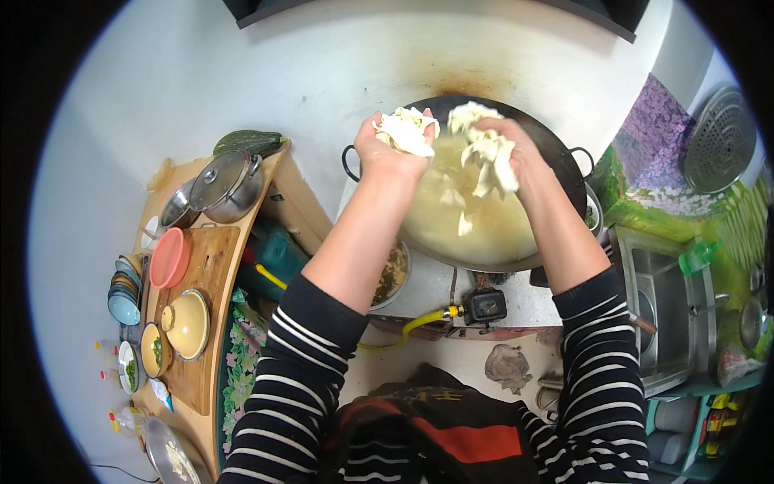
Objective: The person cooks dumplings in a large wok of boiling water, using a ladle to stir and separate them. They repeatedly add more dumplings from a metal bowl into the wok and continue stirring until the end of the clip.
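My left hand [387, 158] is cupped around a heap of pale dough pieces [406, 134] above the left rim of a large black wok [553, 142]. My right hand [525, 151], slightly blurred, grips more flat dough pieces [491, 162] over the wok's far right side. Another clump of dough [471, 114] shows beyond its fingers. Cloudy yellowish liquid [484, 239] fills much of the wok. Below my right hand, a small dough piece [464, 225] is at or just over the liquid; I cannot tell which.
A bowl of mixed food [393, 275] stands near the wok, by a gas valve [485, 305] with a yellow hose [423, 319]. At left, a wooden board [211, 260] carries bowls beside a lidded steel pot [227, 187]. A steel sink [662, 302] lies right.
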`<state>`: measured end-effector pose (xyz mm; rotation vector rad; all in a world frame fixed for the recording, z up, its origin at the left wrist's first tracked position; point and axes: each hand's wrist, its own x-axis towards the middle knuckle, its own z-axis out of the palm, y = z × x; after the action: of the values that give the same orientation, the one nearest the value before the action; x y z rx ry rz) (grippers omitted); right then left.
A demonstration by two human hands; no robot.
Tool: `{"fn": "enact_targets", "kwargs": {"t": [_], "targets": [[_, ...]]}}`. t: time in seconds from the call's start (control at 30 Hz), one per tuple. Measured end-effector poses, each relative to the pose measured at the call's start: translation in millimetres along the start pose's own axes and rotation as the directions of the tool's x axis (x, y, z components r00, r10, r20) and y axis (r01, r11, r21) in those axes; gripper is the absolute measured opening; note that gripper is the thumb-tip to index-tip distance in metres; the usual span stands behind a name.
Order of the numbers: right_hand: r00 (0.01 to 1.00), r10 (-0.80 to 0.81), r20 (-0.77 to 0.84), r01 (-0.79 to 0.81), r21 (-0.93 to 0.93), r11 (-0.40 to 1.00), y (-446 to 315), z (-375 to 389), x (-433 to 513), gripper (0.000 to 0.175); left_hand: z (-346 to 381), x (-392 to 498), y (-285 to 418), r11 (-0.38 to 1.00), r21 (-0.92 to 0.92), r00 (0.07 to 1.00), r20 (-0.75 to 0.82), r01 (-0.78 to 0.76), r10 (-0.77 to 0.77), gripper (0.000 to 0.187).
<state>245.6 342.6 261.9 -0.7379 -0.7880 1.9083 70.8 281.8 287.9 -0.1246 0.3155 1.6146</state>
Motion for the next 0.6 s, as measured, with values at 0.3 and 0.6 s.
{"fn": "enact_targets", "kwargs": {"t": [0.3, 0.6], "targets": [[0.793, -0.604, -0.077, 0.09, -0.966, 0.241, -19.3, -22.0, 65.3, 0.038, -15.9, -5.8, 29.3, 0.987, 0.151, 0.997, 0.027, 0.061, -0.066, 0.037], [0.962, -0.257, -0.097, -0.069, -0.991, 0.117, -49.3, -52.5, 17.0, 0.026, -21.4, -1.1, 42.1, 0.967, 0.22, 0.988, 0.052, 0.132, -0.147, 0.033]]}}
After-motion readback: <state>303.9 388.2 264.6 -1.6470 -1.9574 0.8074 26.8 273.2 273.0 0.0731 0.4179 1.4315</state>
